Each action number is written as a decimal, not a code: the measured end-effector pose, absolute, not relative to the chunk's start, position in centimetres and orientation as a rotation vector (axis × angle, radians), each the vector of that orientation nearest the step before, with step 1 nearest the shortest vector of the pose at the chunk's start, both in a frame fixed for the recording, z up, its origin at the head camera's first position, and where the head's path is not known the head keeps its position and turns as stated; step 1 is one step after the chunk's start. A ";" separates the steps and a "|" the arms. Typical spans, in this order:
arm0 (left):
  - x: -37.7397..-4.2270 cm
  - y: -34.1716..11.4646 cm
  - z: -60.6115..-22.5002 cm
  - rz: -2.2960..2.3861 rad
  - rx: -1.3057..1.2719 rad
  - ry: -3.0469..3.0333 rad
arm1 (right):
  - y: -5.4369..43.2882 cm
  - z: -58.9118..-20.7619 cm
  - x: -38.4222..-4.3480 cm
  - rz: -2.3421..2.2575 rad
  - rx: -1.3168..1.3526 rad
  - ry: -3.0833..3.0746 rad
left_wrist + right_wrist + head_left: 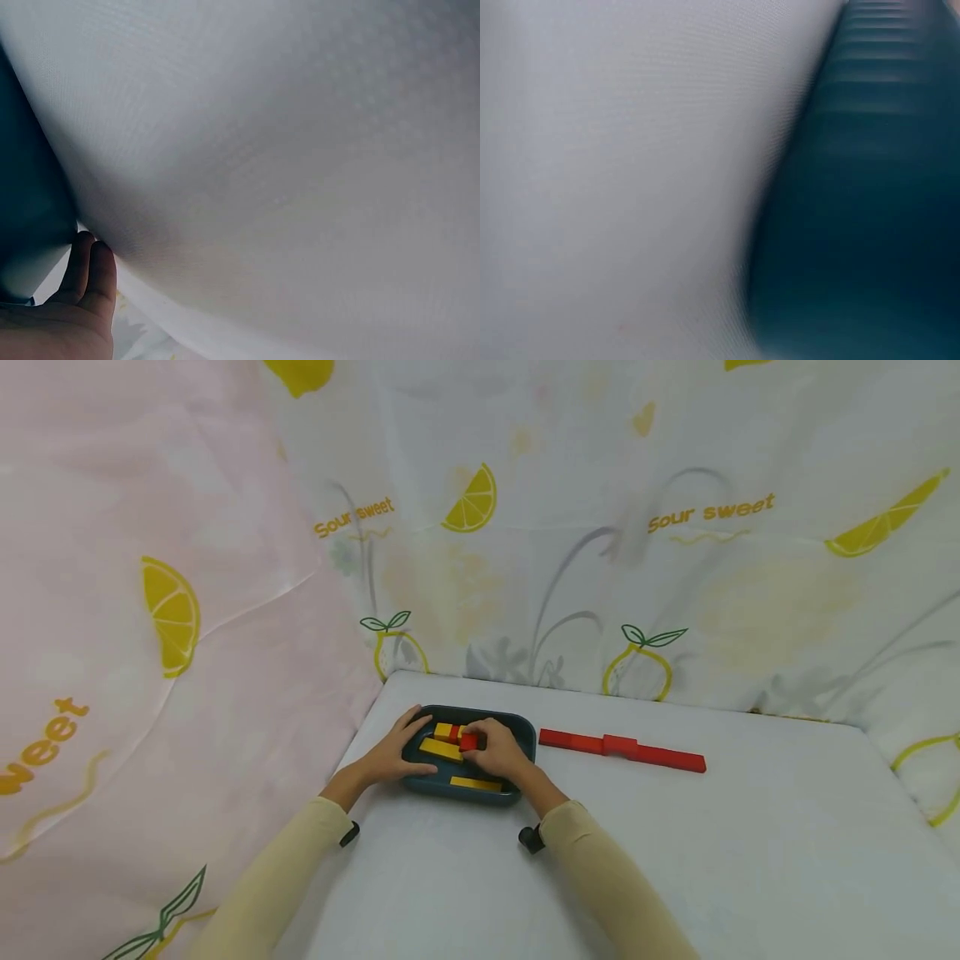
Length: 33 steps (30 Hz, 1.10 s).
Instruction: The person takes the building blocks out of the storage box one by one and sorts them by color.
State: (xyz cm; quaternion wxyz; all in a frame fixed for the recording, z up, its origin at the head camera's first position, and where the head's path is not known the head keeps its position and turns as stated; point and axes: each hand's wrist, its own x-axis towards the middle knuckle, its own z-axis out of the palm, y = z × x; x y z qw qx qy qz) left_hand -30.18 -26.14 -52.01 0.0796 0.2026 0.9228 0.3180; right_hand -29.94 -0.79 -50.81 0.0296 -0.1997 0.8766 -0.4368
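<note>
Cream sleeves (277,868) up front, reaching for the dark tray (442,787)! Left hand (390,756) spreads around its left end, fingers and thumb apart. Inside, the right hand (501,752) pinches a red block (468,742) beside yellow blocks (442,749). Handling that block looks like the step here; lifting or placing, can't tell. Next move seemingly calls for a firm pinch, clear of its neighbours.

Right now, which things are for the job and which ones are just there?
For the job:
- right hand, pinching a red block
- left hand, at the tray's left end
- blue tray
- yellow blocks inside
- probably the red row on the table

Just there:
- lemon-print cloth
</note>
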 end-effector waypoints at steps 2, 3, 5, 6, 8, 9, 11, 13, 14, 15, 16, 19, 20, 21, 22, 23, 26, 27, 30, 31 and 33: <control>-30.4 -26.0 -51.9 0.938 0.606 2.765 | -0.5 -50.6 -30.0 -1.378 -0.601 2.699; -30.4 -25.9 -51.9 0.937 0.604 2.761 | -0.4 -50.4 -30.0 -1.389 -0.595 2.696; -30.5 -25.8 -51.8 0.932 0.596 2.756 | 0.0 -50.0 -29.9 -1.413 -0.590 2.689; -30.5 -25.8 -51.8 0.932 0.593 2.754 | 0.2 -49.8 -29.9 -1.420 -0.591 2.686; -30.5 -25.7 -51.8 0.936 0.590 2.749 | 0.6 -49.3 -29.7 -1.426 -0.606 2.687; -30.5 -25.7 -51.8 0.938 0.590 2.748 | 0.9 -49.0 -29.6 -1.425 -0.625 2.687; -30.4 -25.7 -51.8 0.944 0.588 2.745 | 1.4 -48.3 -29.2 -1.433 -0.678 2.669; -30.4 -25.8 -51.8 0.941 0.595 2.749 | 2.1 -47.9 -28.9 -1.444 -0.710 2.640; -30.5 -25.8 -51.9 0.945 0.599 2.750 | 2.4 -47.7 -28.8 -1.446 -0.724 2.630; -30.5 -25.9 -51.9 0.939 0.605 2.754 | 2.7 -47.5 -28.6 -1.452 -0.735 2.615; -30.5 -25.9 -52.0 0.935 0.608 2.758 | 2.9 -47.4 -28.5 -1.461 -0.744 2.600; -30.4 -26.2 -52.0 0.928 0.607 2.767 | 3.7 -47.1 -28.1 -1.459 -0.767 2.589; -30.4 -26.3 -52.0 0.928 0.602 2.770 | 3.9 -47.0 -27.9 -1.452 -0.780 2.590; -30.3 -26.4 -51.9 0.926 0.598 2.772 | 4.1 -46.9 -27.8 -1.446 -0.787 2.590; -30.2 -26.4 -51.9 0.931 0.593 2.770 | 4.4 -46.8 -27.7 -1.440 -0.789 2.588; -30.2 -26.4 -51.8 0.937 0.589 2.766 | 4.7 -46.7 -27.6 -1.437 -0.794 2.587; -30.1 -26.3 -51.8 0.947 0.585 2.762 | 6.0 -46.6 -27.5 -1.457 -0.772 2.553; -30.1 -26.2 -51.8 0.948 0.584 2.764 | 6.5 -46.5 -27.5 -1.471 -0.755 2.544; -30.2 -26.0 -51.9 0.931 0.577 2.787 | 8.4 -46.3 -27.6 -1.493 -0.720 2.549; -30.2 -25.9 -51.9 0.922 0.571 2.797 | 9.0 -46.2 -27.7 -1.489 -0.705 2.565; -30.2 -25.9 -51.9 0.888 0.567 2.819 | 10.3 -46.1 -27.7 -1.473 -0.669 2.595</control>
